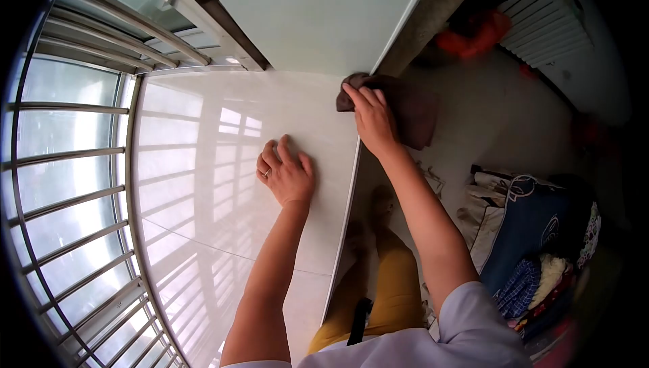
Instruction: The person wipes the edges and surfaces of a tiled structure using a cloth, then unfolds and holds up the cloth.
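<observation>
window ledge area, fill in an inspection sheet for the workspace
surface: pale, glossy ledge, window reflections, a thin seam across it
job's things: dark brown cloth, partly hanging past the ledge's edge
clutter: pile of fabrics beside the ledge, lower down; blurred red item beyond
hands: left hand on the ledge, no cloth; right hand on the cloth, grip unclear
cables: nothing certain
surroundings: metal bars across the window

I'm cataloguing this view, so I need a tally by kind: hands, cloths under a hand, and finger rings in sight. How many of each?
Hands: 2, the left hand and the right hand
Cloths under a hand: 1, the dark cloth
Rings: 1, the ring on the left hand
Total: 4
</observation>
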